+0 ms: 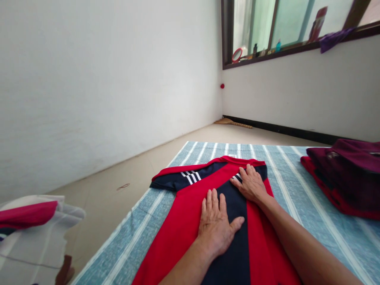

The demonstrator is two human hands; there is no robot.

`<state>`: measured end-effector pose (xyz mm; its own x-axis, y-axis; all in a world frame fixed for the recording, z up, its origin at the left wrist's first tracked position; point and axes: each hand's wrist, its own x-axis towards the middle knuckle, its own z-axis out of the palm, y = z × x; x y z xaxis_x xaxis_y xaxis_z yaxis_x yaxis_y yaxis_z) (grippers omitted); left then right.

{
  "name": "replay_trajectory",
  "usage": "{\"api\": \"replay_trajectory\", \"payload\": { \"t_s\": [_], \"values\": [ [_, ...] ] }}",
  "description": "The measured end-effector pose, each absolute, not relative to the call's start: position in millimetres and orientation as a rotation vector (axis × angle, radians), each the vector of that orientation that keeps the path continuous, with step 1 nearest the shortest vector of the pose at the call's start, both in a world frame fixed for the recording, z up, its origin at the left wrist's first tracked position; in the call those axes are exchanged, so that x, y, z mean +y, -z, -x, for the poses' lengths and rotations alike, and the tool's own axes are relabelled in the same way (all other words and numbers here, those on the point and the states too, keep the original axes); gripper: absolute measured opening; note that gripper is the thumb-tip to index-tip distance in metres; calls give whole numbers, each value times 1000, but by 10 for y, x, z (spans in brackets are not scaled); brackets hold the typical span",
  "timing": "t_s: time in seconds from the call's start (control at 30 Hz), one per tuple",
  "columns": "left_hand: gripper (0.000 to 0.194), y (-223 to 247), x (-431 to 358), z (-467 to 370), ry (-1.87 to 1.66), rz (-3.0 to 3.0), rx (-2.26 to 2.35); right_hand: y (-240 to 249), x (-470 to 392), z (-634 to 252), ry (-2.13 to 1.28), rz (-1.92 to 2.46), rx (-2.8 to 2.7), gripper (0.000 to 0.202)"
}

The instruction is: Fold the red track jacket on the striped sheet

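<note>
A red and navy sports top [184, 217] with white stripes near its shoulders lies spread on a blue striped cloth. Its collar end points away from me, and its lower end runs out of the bottom of the view. My left hand [216, 221] rests flat on the middle of the top, fingers stretched forward and thumb out to the right. Farther up, my right hand [251, 184] lies on the right shoulder by the white stripes, its fingers extended. Neither hand grips the fabric. The left sleeve sticks out sideways; my right hand and arm partly cover the right side.
Folded maroon and red clothes [347, 178] are stacked on the right of the striped cloth [127, 233]. At lower left is a pale container [38, 253] with red fabric on it. A brush [233, 122] lies by the far wall, below a window whose sill holds a bottle [318, 24].
</note>
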<state>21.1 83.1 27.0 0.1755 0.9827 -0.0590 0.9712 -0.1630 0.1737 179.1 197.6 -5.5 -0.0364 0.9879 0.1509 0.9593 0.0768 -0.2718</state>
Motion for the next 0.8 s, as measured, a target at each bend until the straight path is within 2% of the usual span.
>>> {"api": "replay_trajectory", "payload": {
  "t_s": [0.3,0.53,0.8],
  "values": [
    [86,-262,810,-224,-155,-2267,1888,51,1964,-1801,-120,1956,-2080,71],
    [84,-355,852,-225,-207,-2194,1829,-177,1846,-1822,-108,1957,-2085,70],
    [58,-503,951,133,-600,-1975,1752,-405,1122,-1424,-122,1640,-2366,64]
  ]
}}
